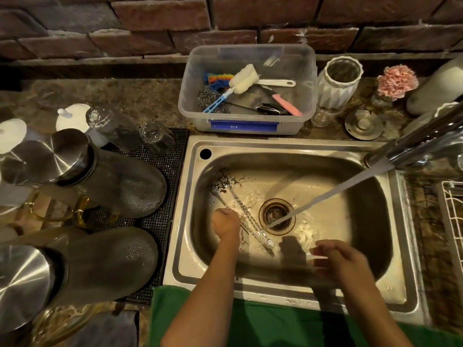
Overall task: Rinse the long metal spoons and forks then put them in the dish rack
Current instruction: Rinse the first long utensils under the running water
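Several long metal spoons and forks (253, 225) with twisted handles lie slantwise in the steel sink (390, 286), left of the drain (276, 216). My left hand (225, 225) is closed around their handles near the middle; their heads point to the upper left among dark specks. My right hand (335, 259) hovers over the sink's front right, fingers apart, blurred, holding nothing. Water (333, 194) streams from the faucet (426, 144) at the right down onto the drain. A white wire dish rack (453, 216) shows at the right edge.
A clear plastic tub (246, 126) with brushes, scourers and knives stands behind the sink. Dark glass jars with steel lids (105, 181) and glasses crowd a black mat on the left. A white vase (337, 83) and pink flower (397, 81) stand at the back right. A green cloth (275, 326) lies in front.
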The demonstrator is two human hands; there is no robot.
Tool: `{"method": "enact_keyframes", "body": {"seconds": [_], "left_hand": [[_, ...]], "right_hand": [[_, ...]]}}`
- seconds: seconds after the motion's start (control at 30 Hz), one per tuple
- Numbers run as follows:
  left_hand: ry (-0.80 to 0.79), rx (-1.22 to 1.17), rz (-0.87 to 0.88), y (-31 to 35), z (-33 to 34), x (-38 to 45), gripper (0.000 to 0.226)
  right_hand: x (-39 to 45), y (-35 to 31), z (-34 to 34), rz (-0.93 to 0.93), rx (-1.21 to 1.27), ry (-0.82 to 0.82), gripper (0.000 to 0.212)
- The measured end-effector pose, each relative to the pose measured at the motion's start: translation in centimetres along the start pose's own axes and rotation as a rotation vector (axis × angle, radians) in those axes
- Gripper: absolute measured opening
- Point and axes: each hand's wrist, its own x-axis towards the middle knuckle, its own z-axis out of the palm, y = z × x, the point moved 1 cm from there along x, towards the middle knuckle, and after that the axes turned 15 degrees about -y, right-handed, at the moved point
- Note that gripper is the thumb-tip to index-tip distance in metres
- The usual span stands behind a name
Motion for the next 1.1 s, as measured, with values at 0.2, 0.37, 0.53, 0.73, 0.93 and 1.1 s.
{"method": "enact_keyframes", "body": {"seconds": [0.2, 0.37, 0.53, 0.73, 0.93, 1.1], "left_hand": [[-0.17, -0.417, 0.027, -0.1, -0.2, -6.9, 0.024], [-0.359, -0.567, -0.032, -0.4, 1.7, -13.5, 0.015], [-0.487, -0.6, 0.05, 0.2, 3.3, -16.8, 0.01], [-0.395, -0.766, 0.027, 2.3, 2.5, -14.7, 0.016], [-0.559, -0.491, 0.17, 3.5, 4.4, -14.9, 0.017], [-0.576, -0.526, 0.192, 3.7, 5.0, -14.9, 0.017]], "right_hand": [[-0.2, 2.6, 6.6, 0.183, 0.085, -0.301, 0.02], [0.8, 2.6, 7.0, 0.052, 0.774, -0.07, 0.018], [0.1, 2.0, 3.6, -0.085, 0.955, 0.076, 0.02], [-1.1, 1.2, -0.1, -0.194, 1.007, 0.174, 0.016], [-1.6, 2.2, -1.7, -0.209, 1.035, 0.161, 0.015], [-1.4, 2.6, -2.1, -0.238, 1.111, 0.096, 0.014]]}}
